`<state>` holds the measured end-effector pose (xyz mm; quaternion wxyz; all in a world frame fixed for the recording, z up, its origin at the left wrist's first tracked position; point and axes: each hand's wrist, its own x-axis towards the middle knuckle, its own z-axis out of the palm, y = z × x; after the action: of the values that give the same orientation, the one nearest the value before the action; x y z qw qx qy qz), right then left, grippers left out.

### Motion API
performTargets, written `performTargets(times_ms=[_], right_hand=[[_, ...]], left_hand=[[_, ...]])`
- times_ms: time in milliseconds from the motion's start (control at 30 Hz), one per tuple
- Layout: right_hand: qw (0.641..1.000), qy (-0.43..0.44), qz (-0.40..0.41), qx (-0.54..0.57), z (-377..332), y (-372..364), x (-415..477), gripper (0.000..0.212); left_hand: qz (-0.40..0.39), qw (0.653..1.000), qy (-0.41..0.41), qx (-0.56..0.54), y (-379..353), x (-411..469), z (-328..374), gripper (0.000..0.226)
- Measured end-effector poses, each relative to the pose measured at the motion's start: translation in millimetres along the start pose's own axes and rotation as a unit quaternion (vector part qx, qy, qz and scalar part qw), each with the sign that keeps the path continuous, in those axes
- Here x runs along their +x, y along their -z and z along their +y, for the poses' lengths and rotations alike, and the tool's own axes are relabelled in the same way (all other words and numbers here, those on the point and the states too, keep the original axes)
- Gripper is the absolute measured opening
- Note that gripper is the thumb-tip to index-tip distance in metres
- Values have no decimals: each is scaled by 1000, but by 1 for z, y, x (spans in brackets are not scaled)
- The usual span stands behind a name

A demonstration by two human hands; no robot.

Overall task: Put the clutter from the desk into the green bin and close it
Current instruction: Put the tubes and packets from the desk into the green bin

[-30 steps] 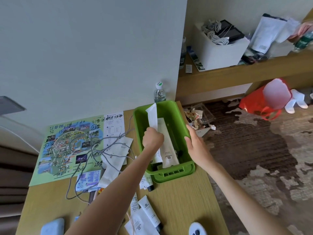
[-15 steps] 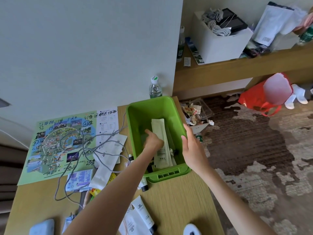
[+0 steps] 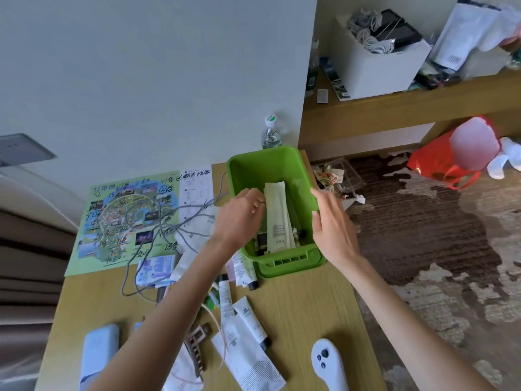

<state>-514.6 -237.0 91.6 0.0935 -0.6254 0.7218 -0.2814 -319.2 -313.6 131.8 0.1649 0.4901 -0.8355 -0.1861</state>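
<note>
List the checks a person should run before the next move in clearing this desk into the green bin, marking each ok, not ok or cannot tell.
1. Pale packet inside the green bin: ok.
2. Left hand free of the packet: fingers curl at its top edge, cannot tell.
3. Right hand at the bin's right wall, fingers straight: ok.
4. Desk cleared: tubes and grey cable lie on it, not ok.
5. Lid within reach: none visible, cannot tell.

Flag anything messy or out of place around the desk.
A grey cable sprawls in tangled loops over the map. White tubes lie scattered at odd angles on the desk in front of the green bin. Crumpled wrappers sit in a clear tray on the carpet beside the desk.
</note>
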Motion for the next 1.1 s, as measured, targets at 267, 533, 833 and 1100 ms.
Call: performTargets(times_ms=[267,533,833,1100], right_hand=[[993,115,11,32,-46,-8,-95,41],[975,72,-206,30,-72,-79,-173,12],[961,-37,-272,-43,-77,-126,-168,39],[969,-86,-220,68,-53,-109,-152,30]], left_hand=[[24,997,57,-56,-1,-137,-57,12],[-123,984,129,-1,-65,-234,-78,16],[-75,986,146,12,-64,-221,-68,16],[-155,933,302,122,-86,-177,-59,60]])
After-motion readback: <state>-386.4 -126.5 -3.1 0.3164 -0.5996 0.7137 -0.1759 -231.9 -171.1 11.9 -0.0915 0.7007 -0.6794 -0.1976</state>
